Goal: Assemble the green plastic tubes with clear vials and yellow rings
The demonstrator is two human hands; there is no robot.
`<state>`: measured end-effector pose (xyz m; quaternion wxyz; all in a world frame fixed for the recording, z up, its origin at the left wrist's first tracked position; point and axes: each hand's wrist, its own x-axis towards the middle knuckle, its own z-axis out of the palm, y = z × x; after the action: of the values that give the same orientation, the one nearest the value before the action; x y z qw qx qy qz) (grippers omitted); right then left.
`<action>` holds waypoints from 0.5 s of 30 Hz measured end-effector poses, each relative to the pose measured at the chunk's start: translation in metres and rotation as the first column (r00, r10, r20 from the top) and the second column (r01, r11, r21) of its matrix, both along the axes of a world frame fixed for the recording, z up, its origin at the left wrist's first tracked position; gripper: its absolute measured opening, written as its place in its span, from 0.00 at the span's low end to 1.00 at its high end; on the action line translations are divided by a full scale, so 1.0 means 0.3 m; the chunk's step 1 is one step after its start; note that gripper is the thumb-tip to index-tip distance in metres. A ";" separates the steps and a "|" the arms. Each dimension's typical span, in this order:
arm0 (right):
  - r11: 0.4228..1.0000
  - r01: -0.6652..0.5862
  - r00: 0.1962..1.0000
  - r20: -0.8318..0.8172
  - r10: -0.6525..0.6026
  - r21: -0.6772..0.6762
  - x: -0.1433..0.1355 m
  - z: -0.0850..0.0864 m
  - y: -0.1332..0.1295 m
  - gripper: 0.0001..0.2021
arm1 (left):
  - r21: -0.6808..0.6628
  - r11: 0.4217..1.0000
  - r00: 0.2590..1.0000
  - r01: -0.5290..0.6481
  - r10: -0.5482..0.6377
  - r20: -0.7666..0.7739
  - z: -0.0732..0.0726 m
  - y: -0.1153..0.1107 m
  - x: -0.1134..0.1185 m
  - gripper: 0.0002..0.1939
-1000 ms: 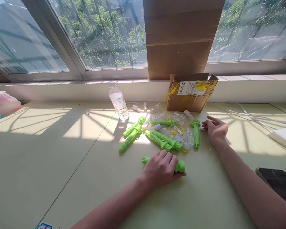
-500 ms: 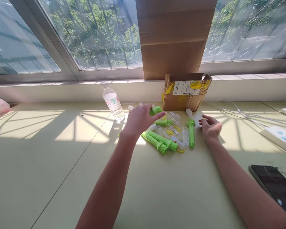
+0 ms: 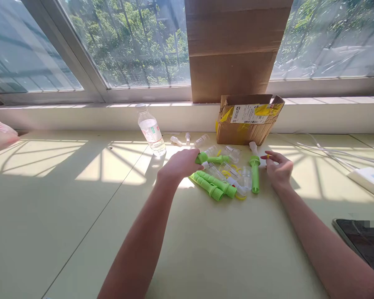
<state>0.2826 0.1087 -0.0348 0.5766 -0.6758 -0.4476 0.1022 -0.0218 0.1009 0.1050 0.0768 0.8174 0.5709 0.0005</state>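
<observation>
My left hand (image 3: 181, 164) is closed around a green plastic tube with a threaded end (image 3: 202, 158); the hand covers most of it. At the right, my right hand (image 3: 279, 165) pinches a small yellow ring-like piece (image 3: 268, 156) between thumb and finger. Just left of that hand lies a green tube (image 3: 255, 176) with a white tip (image 3: 253, 147) beyond its far end. Between my hands, several more green tubes (image 3: 216, 185), clear plastic cylinders (image 3: 246, 177) and yellow rings (image 3: 240, 197) lie in a loose pile. Two white nozzle-like pieces (image 3: 176, 140) lie behind my left hand.
A water bottle (image 3: 151, 131) stands behind my left hand. An open cardboard box (image 3: 247, 124) sits against the window ledge. To the right are white cables (image 3: 327, 153), a power strip (image 3: 369, 180) and a phone (image 3: 360, 241). A pinkish plastic bag (image 3: 1, 133) lies far left.
My left hand has come down nearer the pile and closed on the green tube, uncovering the clear cylinders and white pieces behind it. My right hand has hardly moved. The view shifted slightly.
</observation>
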 end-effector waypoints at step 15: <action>0.986 -0.130 0.939 -0.306 0.156 0.104 -0.114 0.117 0.001 0.20 | 0.164 0.981 0.994 0.105 -0.099 -0.045 -0.037 -0.011 0.083 0.14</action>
<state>0.2484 0.1089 0.0004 0.6586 -0.5926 -0.4022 0.2311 0.0031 0.0977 0.0938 -0.0021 0.8491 0.5274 0.0293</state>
